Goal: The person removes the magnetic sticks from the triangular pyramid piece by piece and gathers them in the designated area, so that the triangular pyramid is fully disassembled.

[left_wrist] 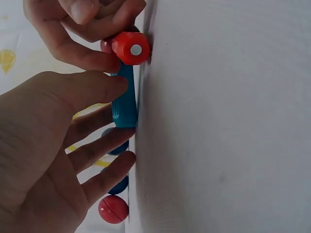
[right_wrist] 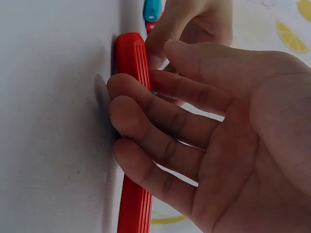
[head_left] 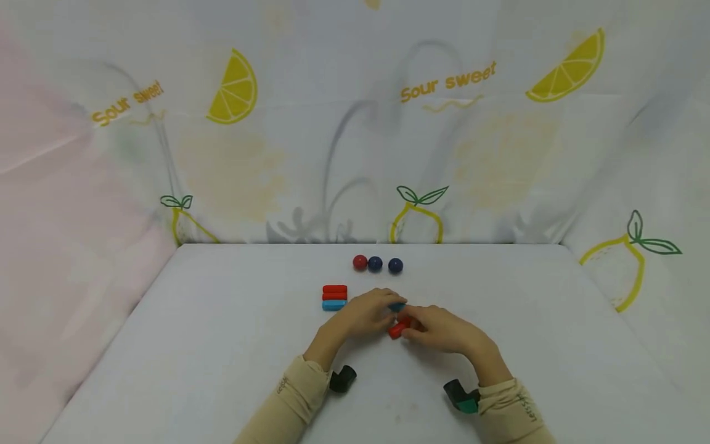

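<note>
My left hand (head_left: 366,313) pinches a short blue building rod (left_wrist: 125,102) between thumb and fingers, just above the white table. Directly beside it lies a red building rod (head_left: 396,331), with ridged sides and a pale dot on its end. My right hand (head_left: 446,330) comes in from the right, its fingers bent loosely over the red rod. In the right wrist view, the fingertips (right_wrist: 127,114) pass in front of red plastic (right_wrist: 133,206), and the thumb stands apart from it. Whether the red above and below those fingers is one rod, I cannot tell.
Left of the hands lie two red rods (head_left: 334,289) and a blue rod (head_left: 334,305), side by side. Farther back sit a red ball (head_left: 360,263) and two dark blue balls (head_left: 375,264). A lemon-print cloth (head_left: 310,123) hangs behind the table (head_left: 233,370).
</note>
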Motion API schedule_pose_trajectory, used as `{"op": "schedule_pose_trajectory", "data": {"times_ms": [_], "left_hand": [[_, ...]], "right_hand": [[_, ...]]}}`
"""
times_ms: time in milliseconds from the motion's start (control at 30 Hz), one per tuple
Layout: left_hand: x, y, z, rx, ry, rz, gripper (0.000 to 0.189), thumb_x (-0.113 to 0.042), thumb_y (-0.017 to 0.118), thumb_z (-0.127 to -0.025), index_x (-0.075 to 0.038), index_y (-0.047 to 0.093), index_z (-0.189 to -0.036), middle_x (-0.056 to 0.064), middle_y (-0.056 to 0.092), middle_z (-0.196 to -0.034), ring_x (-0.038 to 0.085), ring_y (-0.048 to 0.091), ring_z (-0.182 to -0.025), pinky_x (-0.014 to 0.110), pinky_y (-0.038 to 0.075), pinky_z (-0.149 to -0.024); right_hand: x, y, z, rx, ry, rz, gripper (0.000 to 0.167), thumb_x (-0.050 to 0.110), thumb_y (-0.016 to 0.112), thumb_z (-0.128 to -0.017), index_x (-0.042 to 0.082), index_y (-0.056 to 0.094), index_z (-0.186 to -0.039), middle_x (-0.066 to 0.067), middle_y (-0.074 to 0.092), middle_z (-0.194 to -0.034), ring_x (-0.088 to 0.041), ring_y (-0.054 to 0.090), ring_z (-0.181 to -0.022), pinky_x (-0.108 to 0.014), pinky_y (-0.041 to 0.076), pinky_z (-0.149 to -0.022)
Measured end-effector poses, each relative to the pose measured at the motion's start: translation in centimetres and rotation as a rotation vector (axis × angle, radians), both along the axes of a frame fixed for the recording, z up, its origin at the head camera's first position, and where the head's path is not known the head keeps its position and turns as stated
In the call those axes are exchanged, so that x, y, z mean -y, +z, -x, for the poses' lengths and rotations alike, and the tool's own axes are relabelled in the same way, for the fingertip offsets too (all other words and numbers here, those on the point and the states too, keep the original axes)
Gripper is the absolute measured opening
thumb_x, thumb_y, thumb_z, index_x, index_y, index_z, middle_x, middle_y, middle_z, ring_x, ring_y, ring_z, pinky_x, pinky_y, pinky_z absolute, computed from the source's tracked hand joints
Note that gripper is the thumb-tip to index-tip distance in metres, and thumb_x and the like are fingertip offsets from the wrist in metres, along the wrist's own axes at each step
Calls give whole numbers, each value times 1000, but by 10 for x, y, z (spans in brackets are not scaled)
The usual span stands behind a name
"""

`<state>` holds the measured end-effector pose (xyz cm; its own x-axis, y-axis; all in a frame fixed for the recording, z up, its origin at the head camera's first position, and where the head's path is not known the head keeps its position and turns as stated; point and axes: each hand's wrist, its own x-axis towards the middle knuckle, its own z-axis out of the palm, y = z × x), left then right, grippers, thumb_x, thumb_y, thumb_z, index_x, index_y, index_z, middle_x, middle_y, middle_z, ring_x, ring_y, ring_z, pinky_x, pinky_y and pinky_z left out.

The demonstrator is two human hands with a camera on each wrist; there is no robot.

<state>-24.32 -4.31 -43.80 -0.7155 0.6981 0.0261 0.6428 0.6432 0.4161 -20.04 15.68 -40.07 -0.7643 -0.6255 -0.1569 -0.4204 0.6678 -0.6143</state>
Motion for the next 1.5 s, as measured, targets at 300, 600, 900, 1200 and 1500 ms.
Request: {"op": "schedule_pose_trajectory", "data": {"times_ms": [300,600,900,1200,1500], "left_hand": [[5,2,-7,-20,148,12,27,-23,69,-86,-20,64,-112,-5,63,-101,9,58,-92,23,50,-79],[19,9,-7,29,119,-44,19,-21,69,-86,-16,66,-104,-4,65,-95,11,60,-86,22,49,-78],[30,18,-7,67,109,1,23,-22,70,-85,-18,68,-107,-6,67,-99,10,60,-89,22,49,-79],[29,17,-8,100,79,-4,24,-23,72,-83,-17,68,-106,-5,67,-94,9,58,-81,19,47,-74],[24,14,-10,95,23,-20,22,-23,70,-86,-16,68,-107,-6,67,-96,8,57,-81,18,47,-74]], "right_hand": [[4,-7,0,19,-14,6,25,21,59,-93,12,59,-117,8,58,-82,-8,51,-72,-22,44,-65],[2,-6,2,10,13,-28,19,23,58,-93,15,62,-111,2,56,-95,-13,51,-84,-28,45,-73],[-10,0,3,-5,-37,-5,11,24,59,-93,17,66,-98,-1,55,-102,-13,53,-88,-32,47,-80],[-16,-11,11,-66,-101,-3,12,28,64,-89,17,61,-90,3,53,-88,-11,49,-78,-23,43,-69],[-3,-21,14,-130,-161,60,35,31,68,-87,8,55,-110,3,63,-91,-9,55,-81,-26,49,-73]]}}
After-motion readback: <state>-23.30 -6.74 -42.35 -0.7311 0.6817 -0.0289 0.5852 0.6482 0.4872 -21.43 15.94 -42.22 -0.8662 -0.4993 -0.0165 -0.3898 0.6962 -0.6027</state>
